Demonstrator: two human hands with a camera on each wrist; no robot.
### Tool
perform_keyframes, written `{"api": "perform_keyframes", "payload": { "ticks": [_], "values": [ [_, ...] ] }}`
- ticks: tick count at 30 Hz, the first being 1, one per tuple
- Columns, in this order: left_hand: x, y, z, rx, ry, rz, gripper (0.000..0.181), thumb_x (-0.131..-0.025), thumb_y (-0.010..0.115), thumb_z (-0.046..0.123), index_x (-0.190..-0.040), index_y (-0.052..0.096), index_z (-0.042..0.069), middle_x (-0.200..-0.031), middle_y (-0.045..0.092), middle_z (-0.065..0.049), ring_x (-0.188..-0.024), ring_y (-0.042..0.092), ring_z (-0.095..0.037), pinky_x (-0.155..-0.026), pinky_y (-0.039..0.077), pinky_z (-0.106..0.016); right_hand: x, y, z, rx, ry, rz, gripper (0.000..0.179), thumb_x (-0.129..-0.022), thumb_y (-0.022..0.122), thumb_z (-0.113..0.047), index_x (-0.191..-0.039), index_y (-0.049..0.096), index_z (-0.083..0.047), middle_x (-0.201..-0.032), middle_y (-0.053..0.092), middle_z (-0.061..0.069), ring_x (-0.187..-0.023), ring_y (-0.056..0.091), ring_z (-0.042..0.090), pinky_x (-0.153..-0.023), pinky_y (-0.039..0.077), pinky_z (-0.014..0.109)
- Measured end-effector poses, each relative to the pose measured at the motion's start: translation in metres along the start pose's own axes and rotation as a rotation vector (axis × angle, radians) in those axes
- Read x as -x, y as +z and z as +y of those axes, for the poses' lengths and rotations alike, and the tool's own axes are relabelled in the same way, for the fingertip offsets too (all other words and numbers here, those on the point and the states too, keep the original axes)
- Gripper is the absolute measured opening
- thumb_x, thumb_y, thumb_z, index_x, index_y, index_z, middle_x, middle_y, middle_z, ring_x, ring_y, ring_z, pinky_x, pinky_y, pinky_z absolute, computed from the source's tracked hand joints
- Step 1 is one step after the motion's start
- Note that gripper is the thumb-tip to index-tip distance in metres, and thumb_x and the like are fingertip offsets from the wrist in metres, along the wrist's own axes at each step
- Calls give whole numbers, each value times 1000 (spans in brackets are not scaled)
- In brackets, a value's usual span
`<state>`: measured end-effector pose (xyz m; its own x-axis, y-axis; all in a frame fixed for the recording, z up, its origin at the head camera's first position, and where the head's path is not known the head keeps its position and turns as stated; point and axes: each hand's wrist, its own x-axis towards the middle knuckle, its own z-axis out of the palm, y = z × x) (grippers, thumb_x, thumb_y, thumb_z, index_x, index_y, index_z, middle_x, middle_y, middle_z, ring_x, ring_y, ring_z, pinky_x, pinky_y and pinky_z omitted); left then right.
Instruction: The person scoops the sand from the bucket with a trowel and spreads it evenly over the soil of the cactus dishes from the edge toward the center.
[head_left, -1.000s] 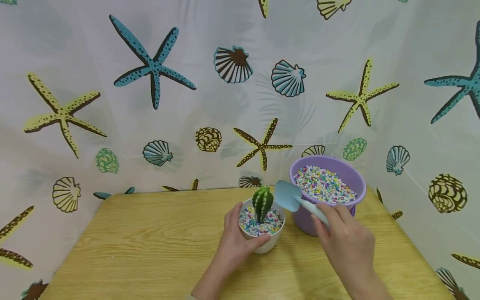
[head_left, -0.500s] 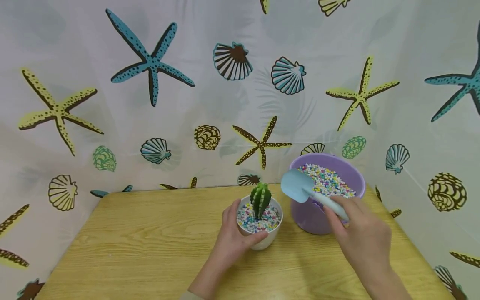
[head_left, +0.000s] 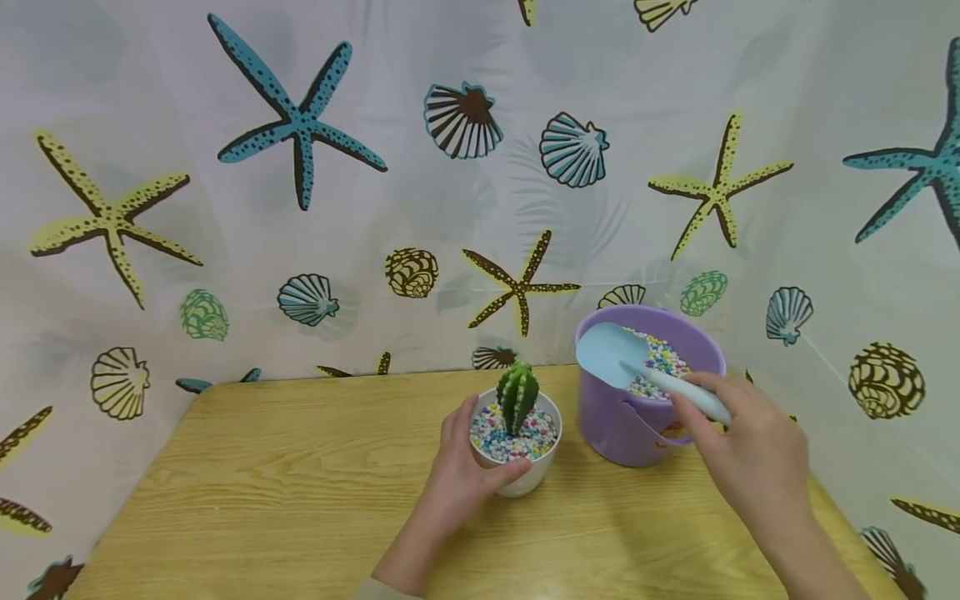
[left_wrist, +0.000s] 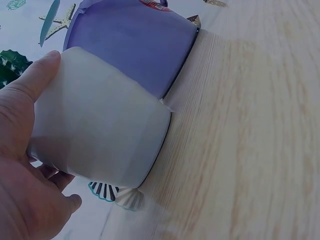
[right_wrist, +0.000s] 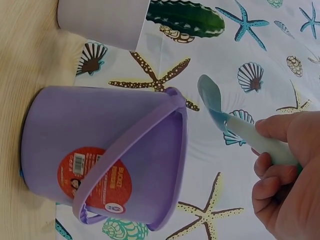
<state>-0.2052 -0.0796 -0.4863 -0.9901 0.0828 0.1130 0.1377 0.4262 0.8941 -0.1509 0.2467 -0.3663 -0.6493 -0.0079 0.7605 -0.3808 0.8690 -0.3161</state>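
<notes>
My left hand (head_left: pixel 467 458) grips a white pot (left_wrist: pixel 100 120) on the table, fingers at its far left side and thumb across the near side. In the pot a ribbed green cactus (head_left: pixel 517 400) stands upright among small multicoloured pebbles (head_left: pixel 491 433). My right hand (head_left: pixel 753 442) holds a light blue toy shovel (head_left: pixel 611 354) by its handle, fingers curled round it in the right wrist view. The blade is over the left side of a purple bucket (right_wrist: pixel 100 125), above its rim. Multicoloured pebbles (head_left: pixel 663 357) lie inside the bucket, partly hidden by the shovel.
The wooden table (head_left: pixel 285 483) extends to the left of the pot. A white curtain (head_left: pixel 337 242) printed with starfish and shells hangs behind and at both sides. The bucket's handle (right_wrist: pixel 135 140) hangs down its side, across a red label (right_wrist: pixel 117 185).
My right hand has moved right with the shovel, from beside the cactus to above the bucket. The left hand keeps its grip on the pot.
</notes>
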Motion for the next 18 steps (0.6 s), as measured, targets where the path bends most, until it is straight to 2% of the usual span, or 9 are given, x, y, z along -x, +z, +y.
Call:
{"api": "perform_keyframes", "payload": {
  "ticks": [5, 10, 18],
  "values": [
    [0, -2, -1, 2, -4, -2, 129, -81, 99, 51, -176, 21, 13, -174, 26, -20, -156, 38, -46, -125, 33, -66, -7, -7, 5, -7, 86, -54, 23, -93, 91, -16, -114, 82, -11, -91, 75, 5, -67, 56, 20, -52, 40, 33],
    [0, -2, -2, 17, -2, -1, 128, -81, 100, 49, -176, 22, 12, -174, 27, -21, -156, 39, -46, -125, 33, -66, -13, -14, 13, 6, 119, -97, 23, -96, 89, -19, -115, 82, -9, -99, 78, 10, -67, 58, 21, -52, 41, 32],
    [-1, 0, -1, 17, -5, -4, 128, -81, 100, 49, -176, 22, 13, -175, 27, -20, -156, 39, -46, -125, 34, -66, -21, -21, 29, 16, 158, -161, 27, -100, 85, -23, -120, 81, -5, -100, 78, 15, -63, 54, 21, -50, 38, 31]
  ]
}}
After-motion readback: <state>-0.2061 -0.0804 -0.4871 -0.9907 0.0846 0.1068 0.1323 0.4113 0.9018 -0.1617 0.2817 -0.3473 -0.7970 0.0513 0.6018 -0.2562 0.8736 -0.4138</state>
